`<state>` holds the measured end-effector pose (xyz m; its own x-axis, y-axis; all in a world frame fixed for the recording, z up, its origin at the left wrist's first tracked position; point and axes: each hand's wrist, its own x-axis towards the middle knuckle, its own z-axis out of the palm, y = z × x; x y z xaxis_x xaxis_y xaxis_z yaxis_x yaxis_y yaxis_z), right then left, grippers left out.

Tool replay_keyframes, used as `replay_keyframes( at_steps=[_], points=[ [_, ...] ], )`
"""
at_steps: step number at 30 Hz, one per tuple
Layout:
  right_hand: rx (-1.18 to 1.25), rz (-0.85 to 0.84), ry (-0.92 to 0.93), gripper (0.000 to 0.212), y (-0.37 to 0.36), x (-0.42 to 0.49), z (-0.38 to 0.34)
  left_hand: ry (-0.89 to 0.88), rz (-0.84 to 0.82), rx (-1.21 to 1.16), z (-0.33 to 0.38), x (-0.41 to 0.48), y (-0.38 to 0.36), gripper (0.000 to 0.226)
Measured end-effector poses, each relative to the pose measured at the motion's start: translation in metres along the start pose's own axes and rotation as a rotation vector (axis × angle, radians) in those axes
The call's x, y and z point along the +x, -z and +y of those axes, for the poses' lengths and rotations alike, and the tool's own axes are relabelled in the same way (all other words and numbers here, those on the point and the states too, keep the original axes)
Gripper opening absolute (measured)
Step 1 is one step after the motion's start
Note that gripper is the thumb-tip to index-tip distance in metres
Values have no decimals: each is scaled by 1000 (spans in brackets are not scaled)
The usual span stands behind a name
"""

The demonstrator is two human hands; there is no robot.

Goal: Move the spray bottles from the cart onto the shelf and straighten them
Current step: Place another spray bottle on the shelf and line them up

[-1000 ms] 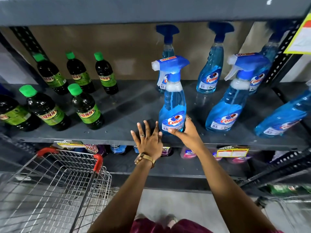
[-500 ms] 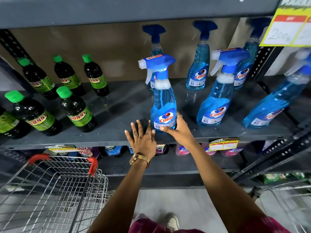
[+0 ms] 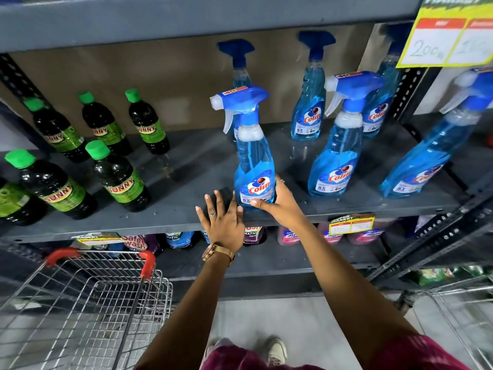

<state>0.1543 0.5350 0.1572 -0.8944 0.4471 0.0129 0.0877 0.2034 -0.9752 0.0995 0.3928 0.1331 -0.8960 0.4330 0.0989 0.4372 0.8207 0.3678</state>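
Note:
A blue Colin spray bottle (image 3: 253, 156) stands upright near the front edge of the grey metal shelf (image 3: 176, 217). My right hand (image 3: 282, 206) grips its base, thumb across the front under the label. My left hand (image 3: 222, 220) lies flat with fingers spread on the shelf edge, just left of the bottle's base. Several more blue spray bottles stand on the shelf: one front right (image 3: 338, 156), one far right (image 3: 432, 156), others along the back (image 3: 309, 108). The wire cart (image 3: 88, 303) at lower left shows no bottles in it.
Green-capped dark Sunny bottles (image 3: 120, 177) fill the shelf's left half. A yellow price tag (image 3: 450, 38) hangs at top right. A lower shelf holds pouches (image 3: 176, 239) and pink bottles. A slotted upright (image 3: 437, 241) and a second cart (image 3: 469, 311) stand at right.
The camera has shifted slightly, so the shelf sits lower and further left in view. Both hands stay at the front bottle's base; the bottle looks a little more upright.

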Motion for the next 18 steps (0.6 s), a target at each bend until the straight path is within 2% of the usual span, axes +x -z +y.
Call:
replay_keyframes(
  at_steps=[5,7,8,9,11,13,14,16,17,18],
  points=[
    [-11,31,37,64,-1,-9,-6,-7,37,-53,0,-1,-2,49],
    [49,137,104,64,1,-23,-4,-4,172,-116,1,-10,-1,58],
    [59,252,152,59,5,-34,1,-41,250,-160,4,-20,-1,61],
    [53,396,205,49,14,-45,4,-131,308,-224,11,-33,-2,63],
    [15,679,278,42,40,-63,11,-426,276,-347,35,-65,-7,64],
    [-36,831,233,62,74,-63,18,-627,143,-392,65,-81,-20,65],
    [-96,833,174,79,91,-56,17,-634,80,-412,80,-80,-27,63],
    [-109,694,83,104,115,-37,15,-509,-5,-449,105,-67,-38,59],
    [-51,583,51,102,123,-27,14,-439,-19,-434,115,-59,-42,60],
    [-4,469,4,90,127,-19,10,-387,-18,-387,122,-52,-45,61]
  ],
)
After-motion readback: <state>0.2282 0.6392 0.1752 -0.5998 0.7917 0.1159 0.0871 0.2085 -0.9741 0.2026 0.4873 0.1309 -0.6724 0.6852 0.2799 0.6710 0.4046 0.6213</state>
